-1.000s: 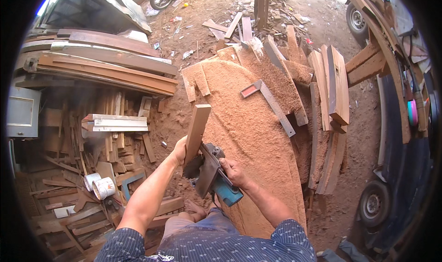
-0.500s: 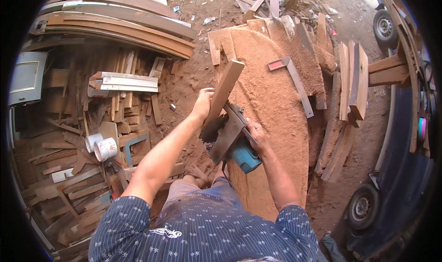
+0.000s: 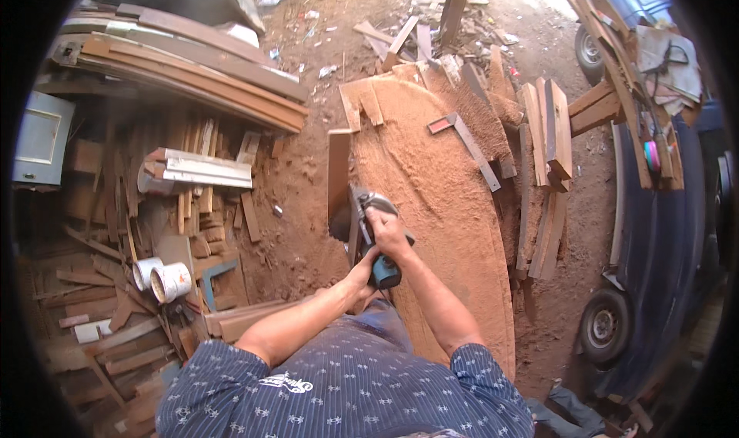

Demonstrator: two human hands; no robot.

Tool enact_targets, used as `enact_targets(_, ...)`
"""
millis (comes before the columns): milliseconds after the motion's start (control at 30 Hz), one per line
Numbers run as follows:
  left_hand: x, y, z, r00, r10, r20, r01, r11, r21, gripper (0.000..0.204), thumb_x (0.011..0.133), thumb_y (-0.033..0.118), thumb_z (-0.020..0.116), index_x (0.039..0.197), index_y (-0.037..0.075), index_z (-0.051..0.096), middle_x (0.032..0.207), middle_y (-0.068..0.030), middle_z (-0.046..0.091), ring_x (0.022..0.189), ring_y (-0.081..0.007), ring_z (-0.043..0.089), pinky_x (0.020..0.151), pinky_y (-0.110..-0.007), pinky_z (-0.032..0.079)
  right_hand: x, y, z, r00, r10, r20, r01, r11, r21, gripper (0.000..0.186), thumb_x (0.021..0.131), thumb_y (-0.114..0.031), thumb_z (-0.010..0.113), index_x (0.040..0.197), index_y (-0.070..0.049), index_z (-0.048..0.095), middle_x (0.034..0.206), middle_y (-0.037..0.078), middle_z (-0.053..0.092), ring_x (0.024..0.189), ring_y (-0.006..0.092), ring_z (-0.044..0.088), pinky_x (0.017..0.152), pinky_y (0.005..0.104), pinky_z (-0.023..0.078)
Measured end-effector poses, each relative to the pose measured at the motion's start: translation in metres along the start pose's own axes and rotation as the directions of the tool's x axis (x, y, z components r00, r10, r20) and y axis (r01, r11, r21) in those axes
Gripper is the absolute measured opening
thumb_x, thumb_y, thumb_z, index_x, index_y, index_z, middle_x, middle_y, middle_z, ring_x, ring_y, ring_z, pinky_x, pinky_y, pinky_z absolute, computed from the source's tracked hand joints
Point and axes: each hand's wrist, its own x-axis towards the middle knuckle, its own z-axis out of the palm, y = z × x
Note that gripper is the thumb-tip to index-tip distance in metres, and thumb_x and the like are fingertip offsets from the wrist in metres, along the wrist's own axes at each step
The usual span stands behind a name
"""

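Both hands are on a teal-and-dark power tool [image 3: 387, 270], which looks like a circular saw, at the left edge of a sawdust-covered wooden slab [image 3: 450, 284]. My right hand [image 3: 387, 234] is closed over its upper front part. Behind it, my left hand [image 3: 363, 270] wraps the rear of the body, its fingers partly hidden. A brown board [image 3: 339, 168] stands just left of the slab's edge, beyond the tool; I cannot tell whether the two touch. On the slab farther off lies a try square [image 3: 473, 147] with a red inset in its stock.
Stacked planks [image 3: 192, 76] lie at the far left, above a heap of offcuts [image 3: 115, 322] with white buckets [image 3: 171, 282]. Several beams [image 3: 546, 138] lean along the slab's right side. A dark blue vehicle [image 3: 654, 238] stands at the right. A post [image 3: 457, 11] rises at the back.
My left hand has left the board and moved down onto the tool. The tool has turned and come lower to the slab's edge. The board is now left of the slab.
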Motion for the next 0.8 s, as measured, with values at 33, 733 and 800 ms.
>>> enact_targets(33,-0.005,0.001,-0.018,1.0,-0.012,0.017,0.013,0.999,-0.038,0.06,0.092,0.054,0.066,0.129,0.008,0.057,0.117,-0.0057,0.066,0.109,-0.0198,0.065,0.095,-0.041,0.055,-0.013,-0.006,0.013,0.999,0.048,0.001,-0.048,0.998,-0.049,0.036,0.104,-0.031,0.057,0.09,-0.001,0.072,0.073,0.0,0.061,0.072,0.0103,0.055,0.066,0.0298,0.046)
enact_targets(733,-0.181,0.122,-0.149,0.949,-0.215,0.231,-0.013,0.704,0.71,0.085,0.095,0.076,0.037,0.136,0.004,0.053,0.107,-0.0162,0.068,0.097,-0.0288,0.067,0.083,-0.045,0.057,-0.242,-0.158,0.116,0.991,0.005,-0.134,0.024,0.977,0.21,0.029,0.094,-0.024,0.057,0.109,0.0,0.057,0.077,0.005,0.06,0.058,0.0124,0.059,0.053,0.0275,0.052)
enact_targets(800,-0.182,0.125,-0.204,0.997,-0.039,0.07,-0.028,0.645,0.763,0.08,0.099,0.07,0.04,0.14,0.002,0.049,0.117,-0.0205,0.069,0.093,-0.0301,0.069,0.084,-0.045,0.059,-0.261,-0.156,0.109,0.983,-0.062,-0.171,0.107,0.958,0.266,0.038,0.099,-0.028,0.042,0.119,0.003,0.049,0.086,0.009,0.061,0.06,0.0129,0.06,0.053,0.0287,0.057)
